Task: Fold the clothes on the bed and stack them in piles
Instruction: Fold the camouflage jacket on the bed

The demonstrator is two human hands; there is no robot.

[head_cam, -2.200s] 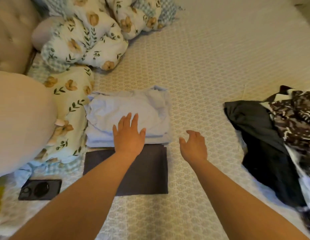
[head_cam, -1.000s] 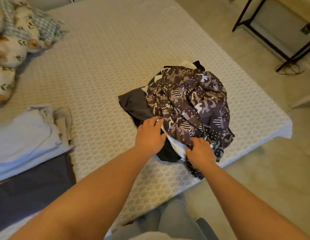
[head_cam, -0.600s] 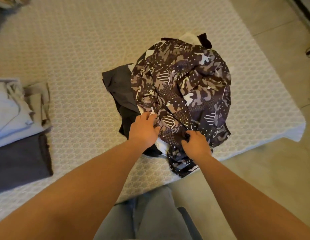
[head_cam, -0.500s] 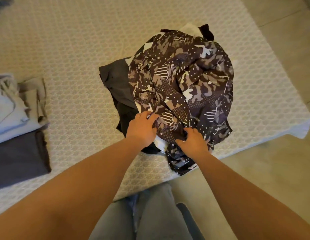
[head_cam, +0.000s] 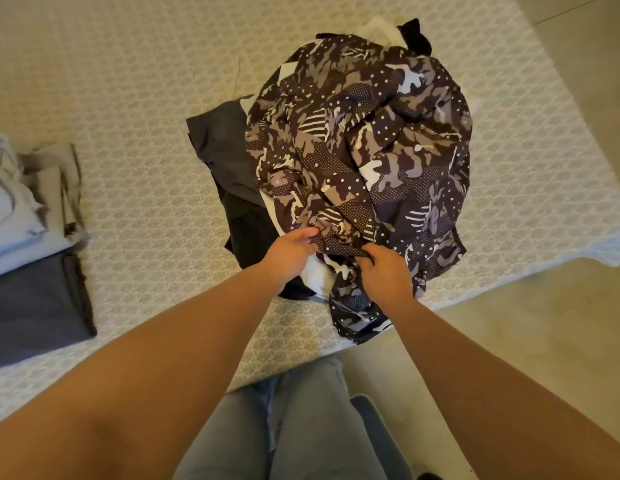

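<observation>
Two folded piles [head_cam: 27,237] sit far left on the bed [head_cam: 145,81]; patterned garment [head_cam: 364,140] tops the unfolded heap near the bed's edge; left hand [head_cam: 291,254] and right hand [head_cam: 386,271] pinch its near hem, close together; I'd lift straight up, shake it loose, then find the seams.

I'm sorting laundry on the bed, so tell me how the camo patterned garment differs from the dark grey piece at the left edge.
The camo patterned garment is crumpled on top of an unsorted heap; the dark grey piece lies flat and folded. The camo one is printed with dots and stripes; the grey one is plain. The left hand and right hand both pinch the camo garment's near edge; the grey piece is untouched. Both rest on the bed.
</observation>
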